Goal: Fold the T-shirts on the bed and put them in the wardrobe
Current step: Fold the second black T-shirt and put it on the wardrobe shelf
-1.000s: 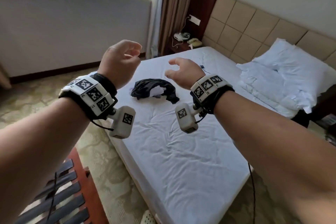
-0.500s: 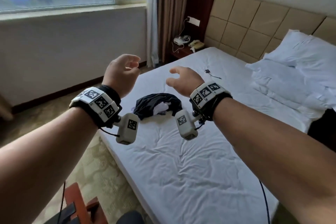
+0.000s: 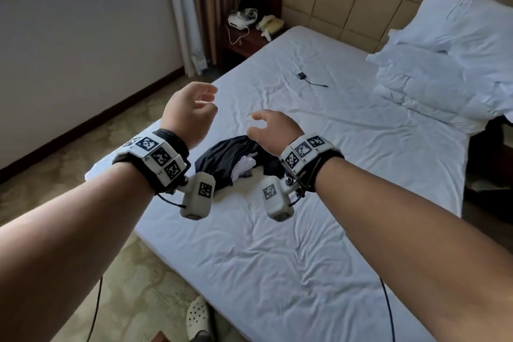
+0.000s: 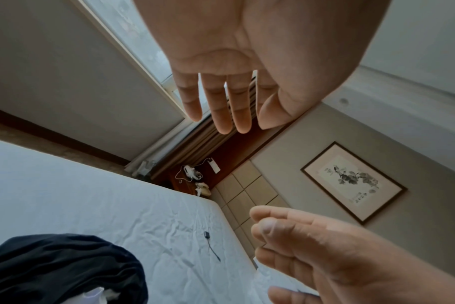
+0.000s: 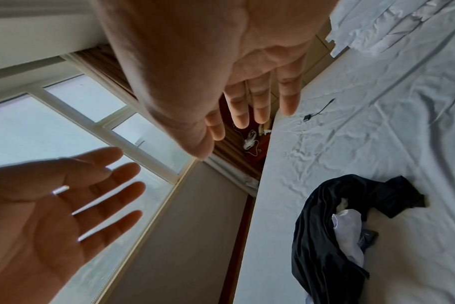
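Since the earlier frame both hands have come lower and nearer the bed (image 3: pixel 277 258), and the dark bundle now sits just behind the wrists. From the head view, the left hand (image 3: pixel 188 114) and right hand (image 3: pixel 273 130) hang in the air over the near edge, fingers loosely bent and apart, holding nothing. The crumpled T-shirts (image 3: pixel 233 159) lie on the sheet at about 6 o'clock of the hands: one black, one white tucked inside it. One small black device with a cable (image 3: pixel 308 79) lies at 1 o'clock, and two pillows (image 3: pixel 444 64) at 2 o'clock.

Left wrist view: four fingers (image 4: pixel 222 102) spread, thumb free, and the black shirt at 7 o'clock.

Right wrist view: palm empty and fingers (image 5: pixel 260 98) straight; the tangle lies at 5 o'clock.

My guess at the risk: gripping the black cloth alone may drag the white shirt along or drop it, since they are entangled. The wrist cables could also snag fabric.
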The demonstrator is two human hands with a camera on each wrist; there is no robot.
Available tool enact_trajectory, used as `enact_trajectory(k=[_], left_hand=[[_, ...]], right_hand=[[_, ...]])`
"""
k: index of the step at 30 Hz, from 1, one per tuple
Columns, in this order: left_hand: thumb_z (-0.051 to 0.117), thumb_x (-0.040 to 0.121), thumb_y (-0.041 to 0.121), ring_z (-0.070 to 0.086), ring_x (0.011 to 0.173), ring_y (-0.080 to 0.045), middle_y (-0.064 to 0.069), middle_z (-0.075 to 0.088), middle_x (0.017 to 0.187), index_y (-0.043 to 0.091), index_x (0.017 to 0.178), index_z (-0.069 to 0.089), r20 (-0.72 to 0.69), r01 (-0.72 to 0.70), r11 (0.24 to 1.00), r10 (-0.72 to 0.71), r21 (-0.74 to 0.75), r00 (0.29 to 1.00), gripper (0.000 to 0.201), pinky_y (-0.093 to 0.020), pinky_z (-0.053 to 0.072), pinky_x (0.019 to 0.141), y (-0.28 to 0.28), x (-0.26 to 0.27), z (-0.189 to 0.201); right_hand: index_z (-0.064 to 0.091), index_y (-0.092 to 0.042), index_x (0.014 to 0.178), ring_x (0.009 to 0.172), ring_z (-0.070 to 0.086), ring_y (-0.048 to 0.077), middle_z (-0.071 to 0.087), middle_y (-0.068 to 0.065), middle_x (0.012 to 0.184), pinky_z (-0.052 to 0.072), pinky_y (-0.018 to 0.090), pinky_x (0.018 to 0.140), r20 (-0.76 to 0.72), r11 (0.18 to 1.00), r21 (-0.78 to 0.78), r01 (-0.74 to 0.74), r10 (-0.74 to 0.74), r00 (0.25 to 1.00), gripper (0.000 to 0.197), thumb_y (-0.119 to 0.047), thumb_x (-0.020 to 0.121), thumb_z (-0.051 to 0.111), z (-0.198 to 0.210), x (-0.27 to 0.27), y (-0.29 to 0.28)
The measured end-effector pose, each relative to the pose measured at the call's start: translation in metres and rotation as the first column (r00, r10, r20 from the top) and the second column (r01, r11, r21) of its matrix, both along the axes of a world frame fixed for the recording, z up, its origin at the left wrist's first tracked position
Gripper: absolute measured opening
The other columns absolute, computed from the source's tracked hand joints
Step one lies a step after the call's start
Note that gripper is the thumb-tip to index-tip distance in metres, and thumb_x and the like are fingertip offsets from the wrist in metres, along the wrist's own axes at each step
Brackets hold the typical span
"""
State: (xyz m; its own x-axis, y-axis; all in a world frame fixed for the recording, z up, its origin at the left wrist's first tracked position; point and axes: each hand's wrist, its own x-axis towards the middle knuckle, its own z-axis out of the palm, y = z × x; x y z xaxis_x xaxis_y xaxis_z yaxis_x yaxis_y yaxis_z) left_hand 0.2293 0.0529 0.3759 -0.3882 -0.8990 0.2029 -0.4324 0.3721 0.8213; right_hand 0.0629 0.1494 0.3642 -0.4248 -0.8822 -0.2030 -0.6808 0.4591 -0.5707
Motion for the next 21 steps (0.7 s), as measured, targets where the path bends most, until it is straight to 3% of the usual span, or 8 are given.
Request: enact_trajectory(k=[12,16,21], left_hand=[[0.052,0.087,0.008,0.066,0.097,-0.010,0.007,0.069,0.109,0.023,0.117,0.067,-0.008,0.040,0.993,-0.039,0.114,0.999,0.036,-0.034,0.054,0.092,-0.140,-0.036,-0.115],[0.053,0.088,0.009,0.065,0.097,-0.010,0.009,0.066,0.110,0.025,0.117,0.066,-0.006,0.069,0.990,-0.069,0.126,0.998,0.036,-0.030,0.052,0.091,-0.161,-0.049,-0.169],[0.056,0.090,0.016,0.061,0.103,-0.013,0.004,0.062,0.120,0.027,0.120,0.065,0.052,0.081,0.989,-0.088,0.120,0.995,0.033,-0.031,0.050,0.093,-0.173,-0.056,-0.254]], right_hand=[[0.052,-0.030,0.144,0.129,0.054,0.020,0.047,-0.001,0.151,0.044,0.034,0.105,0.034,0.986,0.103,0.133,-0.137,0.990,0.054,-0.042,0.092,0.056,-0.127,-0.018,-0.118],[0.055,-0.031,0.141,0.127,0.056,0.020,0.053,-0.001,0.146,0.046,0.038,0.108,0.042,0.981,0.106,0.161,-0.166,0.985,0.055,-0.045,0.088,0.056,-0.183,-0.022,-0.137],[0.055,-0.029,0.143,0.121,0.059,0.021,0.047,0.001,0.149,0.047,0.032,0.102,0.105,0.980,0.124,0.158,-0.171,0.980,0.052,-0.042,0.093,0.059,-0.255,-0.019,-0.151]])
